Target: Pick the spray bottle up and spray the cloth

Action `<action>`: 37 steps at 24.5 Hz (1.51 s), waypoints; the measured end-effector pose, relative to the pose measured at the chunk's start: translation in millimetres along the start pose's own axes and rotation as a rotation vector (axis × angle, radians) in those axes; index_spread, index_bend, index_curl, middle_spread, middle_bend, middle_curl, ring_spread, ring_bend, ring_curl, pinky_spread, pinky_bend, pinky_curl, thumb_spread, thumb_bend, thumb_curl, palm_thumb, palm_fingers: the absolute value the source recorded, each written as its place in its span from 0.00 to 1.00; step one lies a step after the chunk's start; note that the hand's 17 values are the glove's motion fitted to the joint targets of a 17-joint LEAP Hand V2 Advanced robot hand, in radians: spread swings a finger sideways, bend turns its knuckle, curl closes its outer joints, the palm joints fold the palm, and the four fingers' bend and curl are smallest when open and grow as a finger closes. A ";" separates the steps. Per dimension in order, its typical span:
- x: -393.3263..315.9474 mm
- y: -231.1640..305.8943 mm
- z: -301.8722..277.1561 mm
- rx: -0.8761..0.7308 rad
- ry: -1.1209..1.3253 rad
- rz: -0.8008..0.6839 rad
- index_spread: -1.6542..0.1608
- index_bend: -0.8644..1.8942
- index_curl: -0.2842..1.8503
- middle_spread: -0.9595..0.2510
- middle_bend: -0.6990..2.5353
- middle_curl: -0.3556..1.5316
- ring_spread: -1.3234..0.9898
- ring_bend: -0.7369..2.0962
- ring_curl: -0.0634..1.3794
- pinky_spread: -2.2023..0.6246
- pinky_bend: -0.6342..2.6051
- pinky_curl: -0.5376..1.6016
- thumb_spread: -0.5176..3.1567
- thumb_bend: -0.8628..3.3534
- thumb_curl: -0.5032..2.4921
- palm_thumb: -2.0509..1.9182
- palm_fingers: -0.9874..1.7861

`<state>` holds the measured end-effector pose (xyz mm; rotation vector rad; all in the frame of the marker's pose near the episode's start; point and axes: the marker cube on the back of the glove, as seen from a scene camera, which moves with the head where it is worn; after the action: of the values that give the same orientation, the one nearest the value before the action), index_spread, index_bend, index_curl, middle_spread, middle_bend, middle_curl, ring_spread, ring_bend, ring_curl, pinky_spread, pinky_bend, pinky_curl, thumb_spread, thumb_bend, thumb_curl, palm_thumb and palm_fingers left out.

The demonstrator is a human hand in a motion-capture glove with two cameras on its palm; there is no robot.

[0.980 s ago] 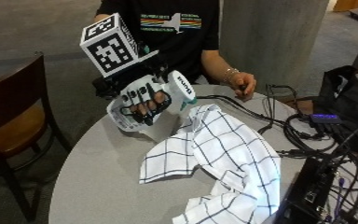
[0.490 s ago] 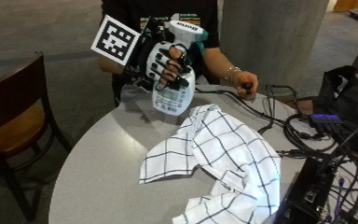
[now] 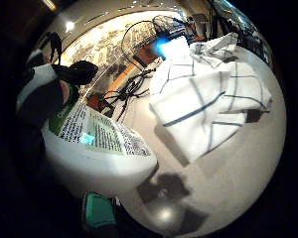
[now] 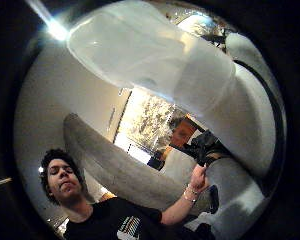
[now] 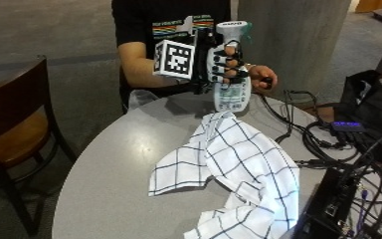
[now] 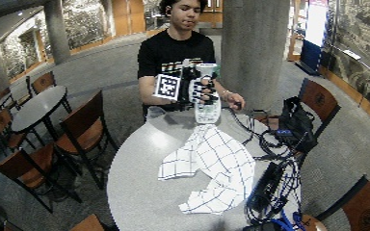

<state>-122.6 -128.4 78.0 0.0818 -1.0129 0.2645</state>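
Above the far edge of the round grey table (image 5: 111, 164), the gloved right hand (image 5: 223, 62) holds the spray bottle (image 5: 231, 94) upright in the air, its base clear of the tabletop. The fingers (image 5: 229, 63) are curled around the bottle's neck, just under the white spray head (image 5: 234, 27), so most of the body hangs below the grip with its printed label facing outward. The little finger side palm view shows the bottle's white body and green-edged label (image 3: 97, 131) close against the palm, with the tabletop below it.

Directly under and in front of the bottle lies the cloth (image 5: 237, 169), white with a dark grid pattern, spread in loose folds from just below the bottle's base toward the near right edge of the table. The bottle does not touch it. In the wide outside view the cloth (image 6: 210, 166) covers much of the table's middle and right side.

The person's bare left hand (image 5: 262, 79) rests at the far edge of the table, just beside the bottle, next to a run of black cables (image 5: 290, 119) that trail along the right side. A black bag (image 5: 370, 104) stands beyond those cables, and a wooden chair (image 5: 12, 144) stands to the left of the table.
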 end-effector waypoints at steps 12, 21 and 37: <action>11.0 7.5 42.1 -0.039 -0.010 -0.017 0.81 0.37 0.39 0.68 0.35 0.47 0.52 0.38 0.32 0.78 0.29 0.42 0.23 0.20 0.42 0.78 0.77; 17.7 19.1 20.5 -0.100 0.010 -0.005 0.80 0.35 0.37 0.70 0.33 0.46 0.53 0.39 0.33 0.79 0.29 0.42 0.29 0.19 0.41 0.76 0.73; 80.1 97.7 -134.8 0.022 0.592 0.146 0.79 0.38 0.35 0.75 0.29 0.43 0.55 0.33 0.29 0.83 0.24 0.40 0.39 0.20 0.37 0.73 0.66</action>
<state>3.9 5.9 69.1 -0.0507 -0.4268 0.4044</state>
